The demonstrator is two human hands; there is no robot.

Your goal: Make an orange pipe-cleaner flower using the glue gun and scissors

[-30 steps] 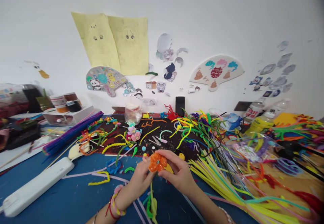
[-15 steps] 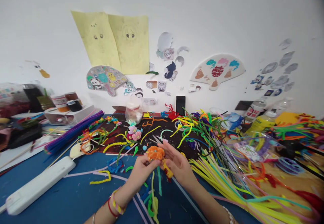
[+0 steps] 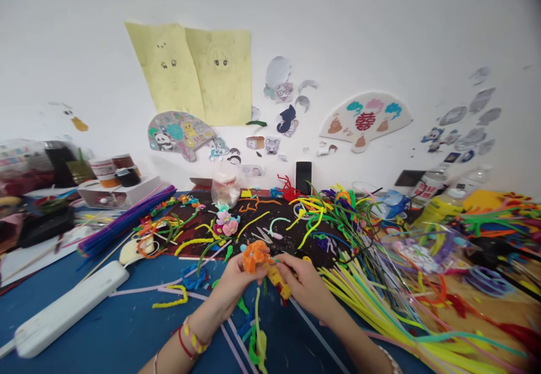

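Over the blue tabletop I hold a fuzzy pipe-cleaner figure [image 3: 256,257] with a ruffled orange top and a yellow lower part [image 3: 276,284] tipped in red. My left hand [image 3: 236,278] is closed round the orange part from the left. On the other side, my right hand [image 3: 298,281] pinches at the figure's edge, where a bit of teal pipe cleaner [image 3: 274,261] shows by the fingertips. Below the hands lies a pale green pipe cleaner [image 3: 258,329]. A pink and purple pipe-cleaner flower [image 3: 227,223] stands just beyond, on a dark mat [image 3: 253,236].
A white power strip [image 3: 71,309] lies at the left, beside a purple pipe-cleaner bundle [image 3: 127,222]. Yellow pipe cleaners [image 3: 372,306] spread across the right. A phone [image 3: 303,177] leans on the wall, and bottles [image 3: 439,205] stand at the back right.
My right fingers, stretched up beside the figure before, are now curled in a pinch at its side. The orange part has turned slightly, and the teal strand no longer hangs below it.
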